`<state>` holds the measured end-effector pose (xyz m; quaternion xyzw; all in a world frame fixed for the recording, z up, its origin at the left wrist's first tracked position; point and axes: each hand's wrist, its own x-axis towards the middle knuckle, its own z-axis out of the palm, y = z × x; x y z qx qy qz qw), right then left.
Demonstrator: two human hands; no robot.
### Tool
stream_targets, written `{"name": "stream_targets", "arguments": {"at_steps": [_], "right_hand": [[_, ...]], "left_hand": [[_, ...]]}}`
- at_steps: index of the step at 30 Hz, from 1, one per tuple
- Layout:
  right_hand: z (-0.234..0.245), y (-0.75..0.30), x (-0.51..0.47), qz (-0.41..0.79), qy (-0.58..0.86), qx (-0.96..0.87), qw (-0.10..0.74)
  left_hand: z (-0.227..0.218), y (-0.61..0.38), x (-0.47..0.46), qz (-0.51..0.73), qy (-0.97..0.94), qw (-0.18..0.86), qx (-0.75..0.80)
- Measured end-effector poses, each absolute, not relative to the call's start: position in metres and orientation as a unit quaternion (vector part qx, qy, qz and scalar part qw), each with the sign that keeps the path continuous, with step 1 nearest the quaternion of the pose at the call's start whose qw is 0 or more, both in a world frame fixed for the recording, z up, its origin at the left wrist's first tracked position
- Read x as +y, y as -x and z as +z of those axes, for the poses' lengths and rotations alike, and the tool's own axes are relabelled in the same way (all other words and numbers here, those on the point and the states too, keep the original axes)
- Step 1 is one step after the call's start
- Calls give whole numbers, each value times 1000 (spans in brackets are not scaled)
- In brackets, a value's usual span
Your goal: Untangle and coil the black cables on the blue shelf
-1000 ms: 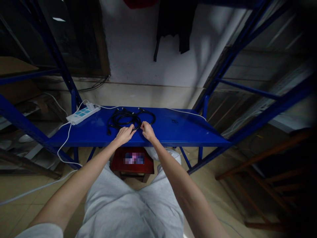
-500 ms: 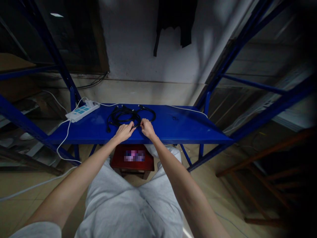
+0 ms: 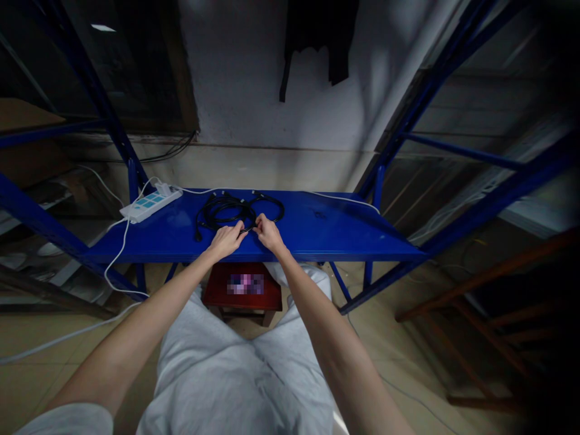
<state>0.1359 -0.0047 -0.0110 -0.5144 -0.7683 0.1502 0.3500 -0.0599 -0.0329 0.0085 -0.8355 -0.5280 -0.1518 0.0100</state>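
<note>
Several black cables (image 3: 225,202) lie in loose coils on the blue shelf (image 3: 335,235), with their plug ends showing along the back and at the left. My left hand (image 3: 228,240) rests at the near side of the coils, its thumb and fingers closed on a black cable. Just to its right, my right hand (image 3: 268,232) pinches the cable too, beside the smaller loop (image 3: 283,208) on the right. A short stretch of cable shows between the two hands; what lies under the fingers is hidden.
A white power strip (image 3: 151,205) sits at the shelf's left end, its white cord (image 3: 109,266) hanging down. Another white cord runs along the back edge. Blue uprights (image 3: 380,175) frame both ends. Below stands a red-brown stool (image 3: 212,290); a wooden chair (image 3: 480,356) is at right.
My right hand has shifted very slightly up and left at the cable. My left hand and the coils stay nearly where they were.
</note>
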Motion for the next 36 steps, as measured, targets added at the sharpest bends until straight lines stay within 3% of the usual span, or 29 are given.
{"name": "stream_targets", "arguments": {"at_steps": [19,27,36], "right_hand": [[-8,-130,-1,118,567,-754,312],[-12,-134,6,199,558,-710,381],[-10,-129,10,223,615,-677,337]], "left_hand": [[7,61,-31,-159,836,-3,-526],[9,60,-32,-150,838,11,-525],[8,59,-30,-137,839,8,-527]]}}
